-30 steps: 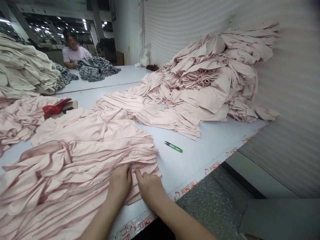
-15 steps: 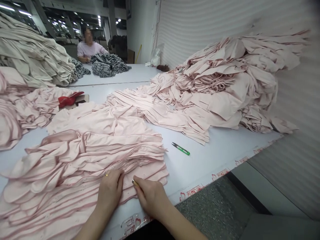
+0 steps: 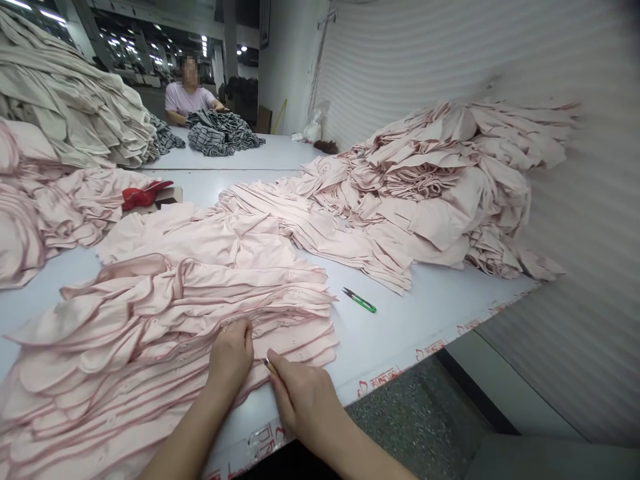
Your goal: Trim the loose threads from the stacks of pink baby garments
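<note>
Pink garments [image 3: 150, 353] with darker pink edging and buttons lie in overlapping layers in front of me. My left hand [image 3: 231, 357] is closed on the cloth of one garment, its fingertips pinched together at a fold. To its right, my right hand [image 3: 307, 397] is closed around a small tool [image 3: 270, 365]. Only the tool's short metal-and-yellowish end shows beside the thumb, so its kind is hidden. This hand is beside the front edge of the layered garments. Green thread snips [image 3: 359, 300] lie on the white table [image 3: 385, 340], right of the garments.
A tall heap of pink cloth [image 3: 425, 193] stands at the right by the wall. Pale green cloth [image 3: 65, 100] is piled at the left. A red object [image 3: 143, 197] lies beyond the garments. Across the table a person [image 3: 190, 97] touches checked cloth [image 3: 220, 133].
My left hand has moved slightly up and away along the garments. My right hand stays nearly in place. The view has shifted a little, and the person across has put a hand on the checked cloth.
</note>
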`<act>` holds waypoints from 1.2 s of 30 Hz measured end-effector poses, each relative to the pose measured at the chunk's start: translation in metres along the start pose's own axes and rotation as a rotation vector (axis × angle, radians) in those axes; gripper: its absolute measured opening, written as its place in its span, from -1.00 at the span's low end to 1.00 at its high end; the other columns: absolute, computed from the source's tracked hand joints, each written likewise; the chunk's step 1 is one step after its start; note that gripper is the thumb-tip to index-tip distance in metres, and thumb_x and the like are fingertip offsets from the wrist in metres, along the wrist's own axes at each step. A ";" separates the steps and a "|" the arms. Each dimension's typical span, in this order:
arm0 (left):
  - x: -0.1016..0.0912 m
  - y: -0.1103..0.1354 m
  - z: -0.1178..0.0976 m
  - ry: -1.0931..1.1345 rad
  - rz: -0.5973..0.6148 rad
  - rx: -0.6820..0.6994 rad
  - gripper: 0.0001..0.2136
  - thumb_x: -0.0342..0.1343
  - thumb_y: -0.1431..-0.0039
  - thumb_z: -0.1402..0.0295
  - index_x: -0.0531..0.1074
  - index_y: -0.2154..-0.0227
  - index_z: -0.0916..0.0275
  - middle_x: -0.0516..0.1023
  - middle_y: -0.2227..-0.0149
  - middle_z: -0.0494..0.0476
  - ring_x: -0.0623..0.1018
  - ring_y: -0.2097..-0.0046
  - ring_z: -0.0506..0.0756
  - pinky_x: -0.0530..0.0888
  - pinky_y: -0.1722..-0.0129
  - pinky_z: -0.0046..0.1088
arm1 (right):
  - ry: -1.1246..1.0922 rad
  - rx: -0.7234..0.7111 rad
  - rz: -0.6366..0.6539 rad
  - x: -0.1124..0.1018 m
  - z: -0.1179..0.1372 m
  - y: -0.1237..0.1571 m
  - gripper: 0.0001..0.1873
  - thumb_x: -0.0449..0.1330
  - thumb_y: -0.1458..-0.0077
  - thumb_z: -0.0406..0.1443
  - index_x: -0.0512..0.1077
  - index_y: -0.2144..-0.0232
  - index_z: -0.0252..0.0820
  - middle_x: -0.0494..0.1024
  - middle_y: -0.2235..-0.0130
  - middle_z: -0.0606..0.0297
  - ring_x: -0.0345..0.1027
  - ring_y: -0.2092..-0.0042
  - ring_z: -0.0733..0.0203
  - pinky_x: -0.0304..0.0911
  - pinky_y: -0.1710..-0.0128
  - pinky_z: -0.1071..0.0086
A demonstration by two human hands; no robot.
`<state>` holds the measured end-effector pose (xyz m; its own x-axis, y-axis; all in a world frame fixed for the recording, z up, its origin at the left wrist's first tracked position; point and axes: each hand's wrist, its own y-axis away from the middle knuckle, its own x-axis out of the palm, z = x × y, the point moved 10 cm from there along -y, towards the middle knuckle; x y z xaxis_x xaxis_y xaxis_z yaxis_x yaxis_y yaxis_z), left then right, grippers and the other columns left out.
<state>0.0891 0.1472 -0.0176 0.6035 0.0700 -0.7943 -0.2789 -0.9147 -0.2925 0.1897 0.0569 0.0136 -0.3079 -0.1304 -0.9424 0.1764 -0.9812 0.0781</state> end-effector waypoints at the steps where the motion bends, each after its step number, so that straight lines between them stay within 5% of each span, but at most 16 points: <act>1: 0.000 -0.001 -0.001 0.014 0.003 0.003 -0.82 -0.08 -0.19 0.43 0.42 0.40 0.20 0.58 0.40 0.09 0.57 0.31 0.12 0.43 0.29 -0.36 | -0.006 0.015 -0.028 -0.005 -0.001 0.001 -0.57 -0.03 -0.32 -0.30 0.24 -0.21 -0.15 0.61 0.24 0.17 0.53 0.24 0.08 0.31 0.30 0.35; 7: -0.002 0.011 -0.007 0.083 -0.016 0.048 -0.82 -0.11 -0.25 0.37 0.38 0.38 0.19 0.54 0.45 0.02 0.54 0.40 0.08 0.40 0.41 -0.41 | 0.158 0.148 0.015 0.009 -0.008 -0.012 -0.58 0.02 -0.28 -0.35 0.30 -0.17 -0.20 0.61 0.29 0.12 0.54 0.30 0.03 0.30 0.35 0.35; 14: 0.003 0.034 -0.024 0.088 0.003 0.203 -0.78 -0.09 -0.25 0.39 0.46 0.39 0.17 0.56 0.41 0.09 0.53 0.32 0.12 0.41 0.29 -0.36 | 0.234 0.228 0.057 0.037 -0.008 -0.030 -0.46 0.06 -0.19 -0.45 0.18 -0.22 -0.37 0.58 0.29 -0.03 0.53 0.28 0.05 0.31 0.33 0.35; 22: 0.000 0.008 -0.019 0.005 -0.041 0.130 -0.83 -0.04 -0.19 0.46 0.41 0.45 0.19 0.54 0.47 0.03 0.52 0.39 0.08 0.38 0.37 -0.41 | 0.159 -0.006 0.019 0.012 -0.014 -0.006 -0.52 0.06 -0.24 -0.38 0.25 -0.21 -0.19 0.60 0.24 0.12 0.51 0.26 0.07 0.25 0.33 0.37; 27: -0.025 0.026 -0.001 -0.068 -0.105 0.125 -0.86 0.00 -0.18 0.39 0.44 0.25 0.22 0.58 0.32 0.12 0.55 0.26 0.15 0.43 0.27 -0.33 | -0.010 0.041 -0.111 0.011 -0.012 -0.010 -0.63 0.00 -0.31 -0.31 0.31 -0.13 -0.16 0.62 0.24 0.21 0.51 0.25 0.14 0.19 0.34 0.42; 31: -0.047 0.049 0.024 -0.218 -0.139 0.167 -0.87 -0.01 -0.21 0.35 0.44 0.37 0.18 0.53 0.38 0.10 0.51 0.32 0.16 0.41 0.32 -0.30 | -0.082 -0.077 -0.099 0.020 0.013 -0.008 -0.72 0.00 -0.30 -0.29 0.37 -0.01 -0.11 0.62 0.30 0.29 0.51 0.29 0.17 0.13 0.39 0.43; 36: -0.059 0.052 0.031 -0.026 -0.194 0.217 -0.83 -0.05 -0.29 0.33 0.45 0.28 0.16 0.59 0.34 0.03 0.56 0.30 0.07 0.45 0.29 -0.41 | -0.001 -0.082 -0.076 0.031 0.039 -0.012 -0.67 0.02 -0.27 -0.29 0.35 -0.06 -0.14 0.61 0.33 0.24 0.51 0.32 0.11 0.16 0.41 0.41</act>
<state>0.0162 0.1080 -0.0020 0.6430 0.2482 -0.7246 -0.3145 -0.7771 -0.5452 0.1411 0.0591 -0.0042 -0.3246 -0.0560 -0.9442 0.2285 -0.9733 -0.0209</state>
